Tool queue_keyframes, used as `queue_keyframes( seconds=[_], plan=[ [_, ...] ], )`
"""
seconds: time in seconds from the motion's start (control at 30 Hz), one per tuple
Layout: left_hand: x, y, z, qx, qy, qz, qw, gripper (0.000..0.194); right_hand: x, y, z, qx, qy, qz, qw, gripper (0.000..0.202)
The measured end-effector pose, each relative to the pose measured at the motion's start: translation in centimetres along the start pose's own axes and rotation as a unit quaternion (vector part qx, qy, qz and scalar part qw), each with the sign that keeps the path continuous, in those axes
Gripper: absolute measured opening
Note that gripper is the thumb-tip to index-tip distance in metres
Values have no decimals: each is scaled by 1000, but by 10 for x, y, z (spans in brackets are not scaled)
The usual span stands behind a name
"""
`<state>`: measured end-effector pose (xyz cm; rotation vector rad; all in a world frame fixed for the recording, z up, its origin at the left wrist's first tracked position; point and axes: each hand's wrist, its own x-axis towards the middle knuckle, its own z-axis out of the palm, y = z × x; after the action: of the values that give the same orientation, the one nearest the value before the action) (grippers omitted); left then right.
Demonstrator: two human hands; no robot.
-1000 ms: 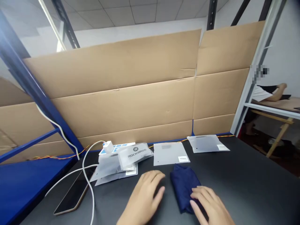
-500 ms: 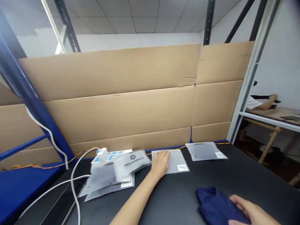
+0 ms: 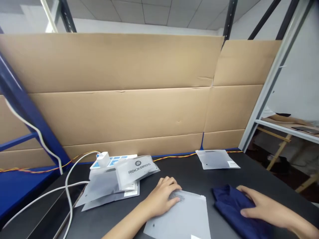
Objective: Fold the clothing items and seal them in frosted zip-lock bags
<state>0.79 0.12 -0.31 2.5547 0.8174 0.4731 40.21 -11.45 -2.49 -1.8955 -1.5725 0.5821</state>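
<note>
In the head view my left hand (image 3: 164,197) rests on a frosted plastic bag (image 3: 185,215), its fingers and thumb closed at the bag's upper left corner. The bag lies flat on the black tabletop, with small print beside my thumb and part of a white label at the bottom edge of the picture. Right of the bag is a folded navy blue piece of fabric (image 3: 229,205). My right hand (image 3: 256,204) grips its right side, with the thumb on top and some fingertips hidden behind a fold.
Several frosted bags (image 3: 102,189), one marked ROCKBROS (image 3: 136,169), lie at the left by a white power strip (image 3: 129,157) and white cables (image 3: 67,186). Another frosted bag (image 3: 216,159) lies at the back right. A cardboard wall (image 3: 137,116) stands behind the table.
My left hand has drawn the frosted bag from the back of the table toward me. My right hand stays at the navy fabric. The view has shifted slightly.
</note>
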Motion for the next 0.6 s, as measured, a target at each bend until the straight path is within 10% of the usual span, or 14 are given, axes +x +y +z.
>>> queue_keyframes(
  seconds=[0.27,0.6],
  plan=[
    [-11,-6,1,53,29,34,998,16,90,-95,55,135,-205,-26,969,22],
    [-9,-4,-10,14,-20,85,996,11,100,-88,75,292,-75,-57,952,57]
  ],
)
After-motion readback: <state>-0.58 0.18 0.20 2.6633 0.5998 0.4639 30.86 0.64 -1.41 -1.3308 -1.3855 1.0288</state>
